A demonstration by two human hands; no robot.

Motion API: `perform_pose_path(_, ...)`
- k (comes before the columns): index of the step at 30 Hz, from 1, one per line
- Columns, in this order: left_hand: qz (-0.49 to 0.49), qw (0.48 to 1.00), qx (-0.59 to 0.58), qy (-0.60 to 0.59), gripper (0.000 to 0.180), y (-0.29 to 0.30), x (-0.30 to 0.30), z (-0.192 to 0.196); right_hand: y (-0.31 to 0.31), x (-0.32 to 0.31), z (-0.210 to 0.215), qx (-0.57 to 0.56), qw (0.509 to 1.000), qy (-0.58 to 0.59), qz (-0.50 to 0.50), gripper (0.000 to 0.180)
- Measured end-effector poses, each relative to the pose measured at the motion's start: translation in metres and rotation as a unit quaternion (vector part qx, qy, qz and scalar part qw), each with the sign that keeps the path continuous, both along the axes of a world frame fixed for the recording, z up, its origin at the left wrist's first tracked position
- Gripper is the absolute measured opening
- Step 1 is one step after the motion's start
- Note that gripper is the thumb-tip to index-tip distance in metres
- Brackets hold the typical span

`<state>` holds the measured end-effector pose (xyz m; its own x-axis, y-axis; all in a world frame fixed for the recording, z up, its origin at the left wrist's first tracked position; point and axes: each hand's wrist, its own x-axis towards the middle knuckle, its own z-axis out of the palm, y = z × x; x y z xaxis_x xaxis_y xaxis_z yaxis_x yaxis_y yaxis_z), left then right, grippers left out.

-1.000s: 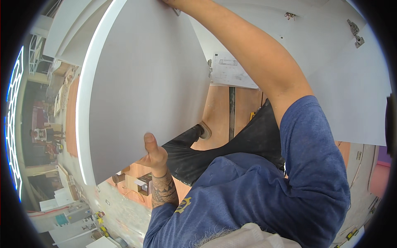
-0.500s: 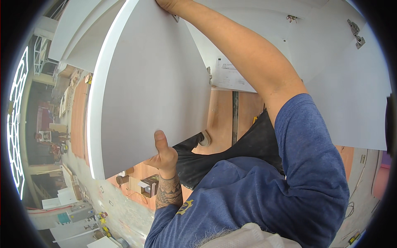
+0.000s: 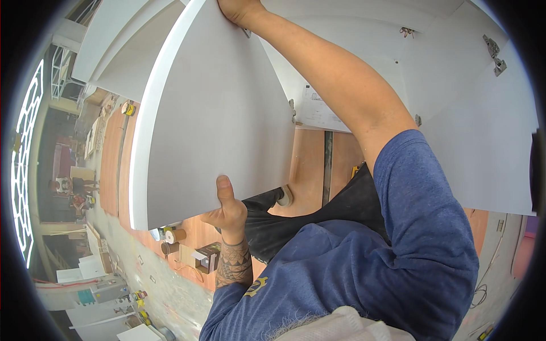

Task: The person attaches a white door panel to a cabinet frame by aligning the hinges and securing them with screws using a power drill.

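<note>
Between both hands, white panel (image 3: 216,125), long axis upright

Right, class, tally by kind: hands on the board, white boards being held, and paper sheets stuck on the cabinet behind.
Hands: 2, left hand and right hand
Held white board: 1
Paper sheet: 1
Total: 4

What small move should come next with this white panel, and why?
Probably steady the white panel before shifting it further: the left hand grips only its lower edge, the right hand only the top, and other white panels stand close beside it.
</note>
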<state>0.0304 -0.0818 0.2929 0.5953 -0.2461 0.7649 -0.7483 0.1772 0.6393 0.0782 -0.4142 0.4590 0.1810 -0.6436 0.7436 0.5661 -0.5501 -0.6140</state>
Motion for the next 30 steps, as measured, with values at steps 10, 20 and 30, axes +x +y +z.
perform_pose_path(10, 0.008, 0.999, -0.004, 0.040, 0.017, -0.002, -0.002, 0.004, -0.002, 0.020, -0.005, -0.022, 0.999, 0.010, 0.026, 0.055)
perform_pose_path(20, 0.005, 0.999, 0.010, 0.034, 0.019, -0.004, 0.004, 0.012, -0.007, 0.029, -0.005, -0.033, 0.999, -0.007, 0.035, 0.054)
perform_pose_path(30, -0.008, 0.999, -0.021, 0.045, 0.014, -0.011, 0.020, 0.018, 0.026, 0.009, -0.040, -0.076, 0.969, 0.054, -0.228, 0.057)
